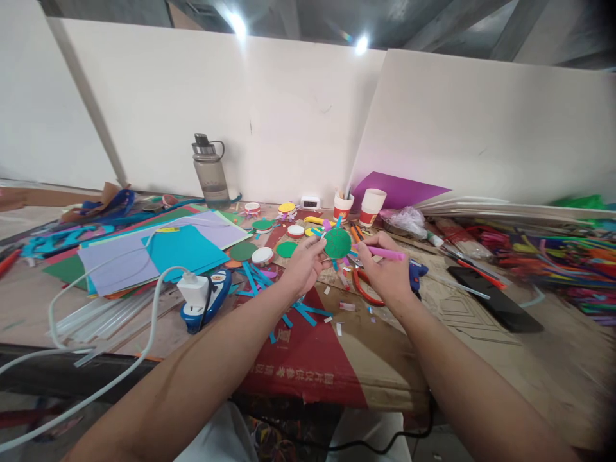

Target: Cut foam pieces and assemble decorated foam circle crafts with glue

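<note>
The left hand (302, 264) pinched a flat round green paper disc (337, 243) by its left edge, holding it upright above the middle of the table, with short blue and pink paper strips sticking out from around its rim. The right hand (385, 273) was closed around a slim pink strip (385, 253), gripping it near one end so that its length lay level and its near tip met the right side of the disc. Below both hands a sheet of brown corrugated cardboard (447, 321) with a glossy red printed panel covered the table, littered with narrow blue paper strips (303, 311) and small white offcuts. Orange-handled pliers (366, 289) lay just under the right hand, and a blue glue gun (418, 273) rested beside its wrist. To the left sat a blue-and-white power strip (205, 296) with a white square plug and a smooth white cable looping off the table edge, next to a bundle of clear glue sticks (103, 314). Flat sheets of coloured card (158, 253) in lilac, turquoise and green were stacked behind it. Further back stood a grey translucent water bottle (210, 170), two paper cups (359, 206) and several small round paper discs. A black phone (500, 298) lay to the right, near a blurred heap of bright pipe cleaners (568, 263).
</note>
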Demonstrator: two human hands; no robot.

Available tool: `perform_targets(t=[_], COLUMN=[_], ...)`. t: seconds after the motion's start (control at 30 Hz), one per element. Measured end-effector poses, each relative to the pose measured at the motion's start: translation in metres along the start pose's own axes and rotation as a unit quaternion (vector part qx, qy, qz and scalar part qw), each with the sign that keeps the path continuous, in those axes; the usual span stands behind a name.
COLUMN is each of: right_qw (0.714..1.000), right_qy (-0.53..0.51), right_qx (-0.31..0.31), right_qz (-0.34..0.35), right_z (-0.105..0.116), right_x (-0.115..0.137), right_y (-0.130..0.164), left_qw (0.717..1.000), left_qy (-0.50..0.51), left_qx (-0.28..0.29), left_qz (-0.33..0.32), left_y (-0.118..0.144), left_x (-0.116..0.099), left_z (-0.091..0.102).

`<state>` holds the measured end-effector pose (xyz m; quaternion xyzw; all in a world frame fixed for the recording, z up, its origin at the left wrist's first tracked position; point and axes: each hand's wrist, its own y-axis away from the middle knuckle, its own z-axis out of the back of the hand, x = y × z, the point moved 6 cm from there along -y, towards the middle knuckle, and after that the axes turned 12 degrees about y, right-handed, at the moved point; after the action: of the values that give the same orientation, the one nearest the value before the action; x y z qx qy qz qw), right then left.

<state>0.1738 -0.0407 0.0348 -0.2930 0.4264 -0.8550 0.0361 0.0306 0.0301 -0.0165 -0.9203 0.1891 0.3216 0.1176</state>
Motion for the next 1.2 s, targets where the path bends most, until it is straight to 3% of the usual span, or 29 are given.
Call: perform_targets(t=[0.43,0.6,1.2], right_qw=[1.000,1.000,0.999], right_qy=[-0.001,0.001,-0.007], right_qx=[0.007,0.030,0.021], right_qz=[0.014,0.004,0.033], right_z=[-0.004,-0.008,-0.009], right_x=[0.005,0.007,0.010], right_y=[0.002,0.004,0.004], left_qw=[1.000,1.000,1.000], left_qy=[0.000,0.007,0.002], left_qx=[0.021,0.011,-0.003], left_qz=[0.006,0.008,0.019], left_y=[0.004,0.004,0.005], left_x=[0.001,0.001,0.004], left_z=[-0.007,-0.007,-0.006])
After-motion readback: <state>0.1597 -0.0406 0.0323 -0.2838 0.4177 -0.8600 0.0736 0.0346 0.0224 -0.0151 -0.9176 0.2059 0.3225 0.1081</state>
